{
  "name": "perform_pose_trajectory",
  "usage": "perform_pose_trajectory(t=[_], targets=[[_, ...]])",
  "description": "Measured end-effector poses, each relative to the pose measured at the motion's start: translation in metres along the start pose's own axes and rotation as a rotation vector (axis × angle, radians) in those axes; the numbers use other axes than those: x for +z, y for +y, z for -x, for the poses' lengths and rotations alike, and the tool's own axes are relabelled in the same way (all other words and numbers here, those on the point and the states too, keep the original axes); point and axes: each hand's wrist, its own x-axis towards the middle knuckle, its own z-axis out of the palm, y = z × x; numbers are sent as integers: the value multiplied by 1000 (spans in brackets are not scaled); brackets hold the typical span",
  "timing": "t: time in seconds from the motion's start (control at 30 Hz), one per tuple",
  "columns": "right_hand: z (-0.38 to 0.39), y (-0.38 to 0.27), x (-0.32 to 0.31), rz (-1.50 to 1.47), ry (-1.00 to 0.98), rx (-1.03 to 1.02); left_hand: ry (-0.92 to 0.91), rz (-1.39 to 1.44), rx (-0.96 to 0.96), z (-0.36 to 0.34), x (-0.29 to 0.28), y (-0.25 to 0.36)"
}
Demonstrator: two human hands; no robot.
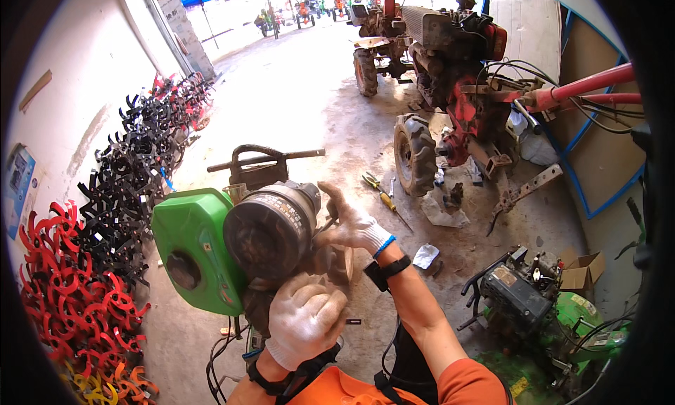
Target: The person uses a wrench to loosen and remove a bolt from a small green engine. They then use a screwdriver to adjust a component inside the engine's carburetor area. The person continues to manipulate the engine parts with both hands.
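Observation:
Before me stands a small engine with a green fuel tank (pixel 188 226), black-capped, and a round, dusty dark housing (pixel 261 235). My left hand (pixel 307 315), in a pale knitted glove, is closed at the engine's near side. Its fingers are curled, and whatever they hold is hidden. My right hand (pixel 354 222), in a matching soiled glove, is against the engine's right side with thumb and forefinger spread apart. The engine part between them is partly hidden by the hand. A dark metal frame with a crossbar (pixel 271 160) stands just beyond the engine.
Red curved blades (pixel 77 299) and black ones (pixel 126 187) lie heaped along the left wall. Pliers (pixel 371 181) and a yellow-handled screwdriver (pixel 388 202) lie on the floor. A red walking tractor (pixel 457 103) stands far right; another engine (pixel 517 285) sits near right beside a cardboard box (pixel 582 271).

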Motion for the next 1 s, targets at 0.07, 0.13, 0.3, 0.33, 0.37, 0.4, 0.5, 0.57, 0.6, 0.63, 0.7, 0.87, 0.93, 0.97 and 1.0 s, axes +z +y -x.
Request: perform_pose_trajectory(t=[0.07,0.13,0.3,0.33,0.37,0.4,0.5,0.57,0.6,0.63,0.7,0.87,0.93,0.97,1.0], targets=[[2,0,0,-44,-26,69,4,-2,1,0,0,0],[4,-2,2,-38,0,126,7,-6,1,0,1,1],[12,-28,1,74,28,88,-1,9,-6,-1,-1,2],[13,-36,0,68,28,95,5,12,-4,-2,0,2],[14,-43,-1,63,30,100,6,6,1,-2,-1,2],[14,-50,-4,90,7,85,5,2,2,-2,-1,3],[15,-62,-9,81,-34,106,1,-1,3,-2,0,2],[18,-61,-13,-68,-114,238,15,-3,-10,-1,1,2],[17,-59,-11,-50,-123,313,7,2,-16,1,1,3],[16,-55,-9,-41,-133,348,4,6,-22,1,2,2],[15,-45,-6,-43,-112,291,-5,4,-22,3,3,2],[3,-27,1,-146,-33,149,-11,-21,-18,4,2,3],[-5,-28,-1,-429,45,-32,-2,-21,-13,4,3,2],[-6,-29,-3,-408,106,-125,2,-18,-11,4,3,2],[-7,-30,-5,-381,168,-217,-3,-23,-11,4,3,2]])
